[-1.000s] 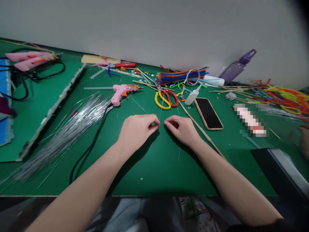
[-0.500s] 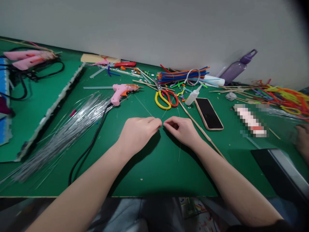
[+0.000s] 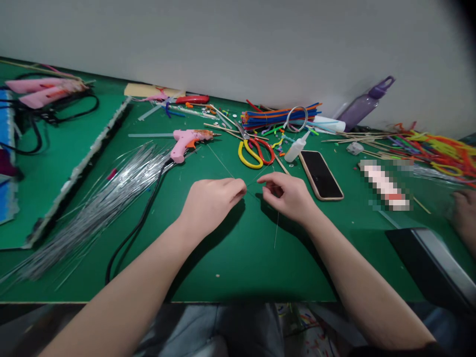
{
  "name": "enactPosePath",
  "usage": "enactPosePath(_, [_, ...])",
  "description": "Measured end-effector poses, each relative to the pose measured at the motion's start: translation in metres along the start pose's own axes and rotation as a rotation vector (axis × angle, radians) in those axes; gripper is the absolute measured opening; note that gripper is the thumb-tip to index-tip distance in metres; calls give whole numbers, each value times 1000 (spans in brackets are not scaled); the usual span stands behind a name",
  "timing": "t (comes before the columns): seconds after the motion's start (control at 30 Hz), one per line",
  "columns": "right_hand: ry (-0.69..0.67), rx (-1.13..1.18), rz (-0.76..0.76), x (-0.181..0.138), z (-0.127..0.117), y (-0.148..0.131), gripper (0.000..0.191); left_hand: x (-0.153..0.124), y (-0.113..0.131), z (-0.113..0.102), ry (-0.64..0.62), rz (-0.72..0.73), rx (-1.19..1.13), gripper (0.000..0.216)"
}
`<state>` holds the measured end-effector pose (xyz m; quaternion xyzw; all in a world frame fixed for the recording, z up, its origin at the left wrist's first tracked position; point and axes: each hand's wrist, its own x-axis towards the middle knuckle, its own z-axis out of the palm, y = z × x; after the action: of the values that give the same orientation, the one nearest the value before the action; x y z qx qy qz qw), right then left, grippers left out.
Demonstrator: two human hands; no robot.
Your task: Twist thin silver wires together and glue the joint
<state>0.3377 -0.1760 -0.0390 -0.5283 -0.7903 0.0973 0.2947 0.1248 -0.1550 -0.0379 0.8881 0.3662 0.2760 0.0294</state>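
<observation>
My left hand rests on the green table mat at the centre, its fingers pinched on thin silver wire strands that run up and left from the fingertips. Just to its right, my right hand is curled, thumb and fingers pinched on another thin wire that trails down toward me. The two hands sit a few centimetres apart.
A sheaf of silver wires lies left, beside a pink glue gun and its black cord. Beyond the hands are yellow-and-red scissors, a glue bottle, a phone, pipe cleaners, a purple bottle. Another person's hand shows right.
My right hand has drawn a little to the right and up, away from my left, widening the gap between the fingertips. My left hand has stayed put.
</observation>
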Motion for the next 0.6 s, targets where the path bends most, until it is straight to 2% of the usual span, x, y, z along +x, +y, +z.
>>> enactPosePath(0.1, [116, -89, -56, 1, -4, 6, 21, -1, 0, -1, -11, 0, 4, 11])
enactPosePath(0.17, [137, -118, -150, 3, -5, 10, 23, -1, 0, -1, -17, -1, 2, 10])
enactPosePath(0.27, [107, -173, -282, 6, -3, 17, 27, 0, 0, -1, -15, -2, -7, 10])
enactPosePath(0.33, [63, -246, -315, 7, 0, 20, 31, 0, 0, -1, -10, -3, -10, 10])
enactPosePath(0.47, [-36, -347, -311, 6, 4, 20, 34, 0, -1, -1, -19, -12, -14, 9])
enactPosePath(0.6, [-102, -333, -272, 4, 1, 14, 40, 0, -2, -2, -20, -14, -8, 9])
